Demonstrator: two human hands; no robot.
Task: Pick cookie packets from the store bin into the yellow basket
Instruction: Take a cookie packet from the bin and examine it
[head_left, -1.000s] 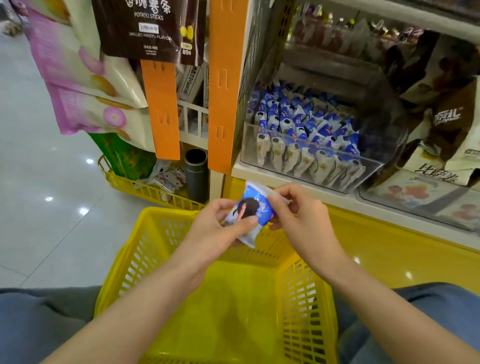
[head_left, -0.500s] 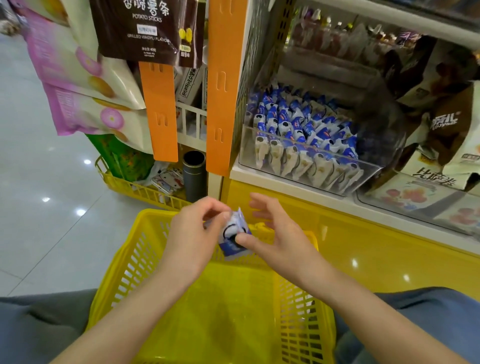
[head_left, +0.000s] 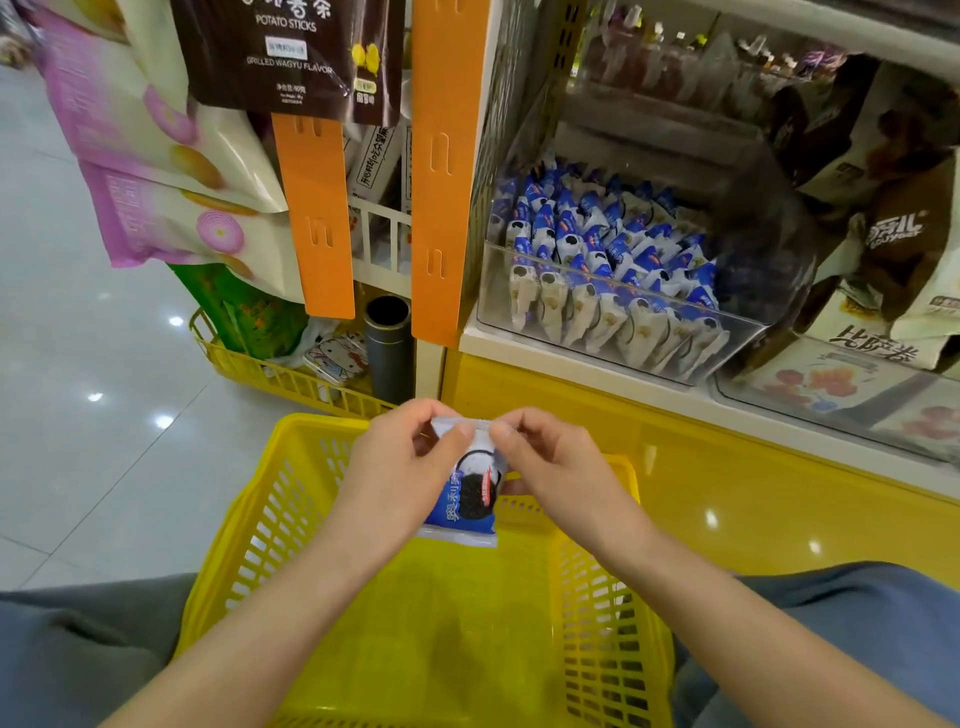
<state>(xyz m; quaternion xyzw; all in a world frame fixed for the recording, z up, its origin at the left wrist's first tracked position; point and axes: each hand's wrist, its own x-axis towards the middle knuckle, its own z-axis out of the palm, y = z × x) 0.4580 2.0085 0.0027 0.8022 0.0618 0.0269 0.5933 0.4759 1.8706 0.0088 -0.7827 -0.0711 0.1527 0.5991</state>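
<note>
- The yellow basket (head_left: 249, 525) sits nearest, low in front of the person, its far rim close to the display's base.
- The store bin (head_left: 623, 287), a clear tray on the white shelf (head_left: 519, 344) far and to the right, holds rows of blue-and-white cookie packets (head_left: 597, 244) standing on end.
- The left hand (head_left: 395, 467) and right hand (head_left: 556, 467) meet above the basket's far rim, each pinching a top corner of the held packet (head_left: 467, 504) between thumb and forefinger.
- The held packet hangs upright from both pinches, over the basket's far end and not yet inside. The placing step appears in hand. The next move likely calls for lowering it and loosening both pinches.
</note>
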